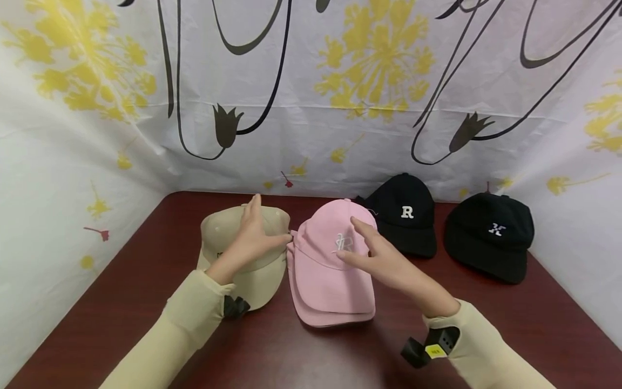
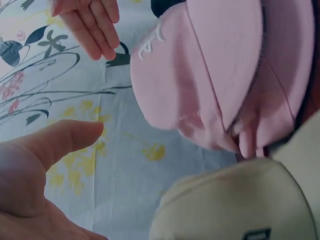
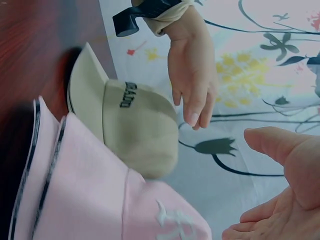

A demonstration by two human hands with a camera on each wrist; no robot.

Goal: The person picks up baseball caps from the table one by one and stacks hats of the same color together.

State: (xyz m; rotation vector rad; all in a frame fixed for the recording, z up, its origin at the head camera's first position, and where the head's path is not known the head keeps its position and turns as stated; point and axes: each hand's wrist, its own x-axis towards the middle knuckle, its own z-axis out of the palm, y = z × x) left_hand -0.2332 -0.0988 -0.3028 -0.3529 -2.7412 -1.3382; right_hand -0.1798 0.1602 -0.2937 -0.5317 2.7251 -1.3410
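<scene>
Hovering with relaxed fingers, holding nothing, the left hand (image 1: 250,237) over the beige cap (image 1: 243,259) and right hand (image 1: 384,259) over the pink caps (image 1: 330,270) should probably settle squarely before gripping.

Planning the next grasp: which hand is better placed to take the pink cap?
Right, probably. The right hand hovers open just over the pink cap, by its white logo. The left hand is over the beige cap beside it.

Both arms reach forward in beige sleeves, a dark strap at each wrist. The left hand (image 1: 250,235) is open, fingers straight and together, pointing away. The right hand (image 1: 386,259) spreads relaxed, fingers extended and angled toward the left, gripping nothing.
</scene>
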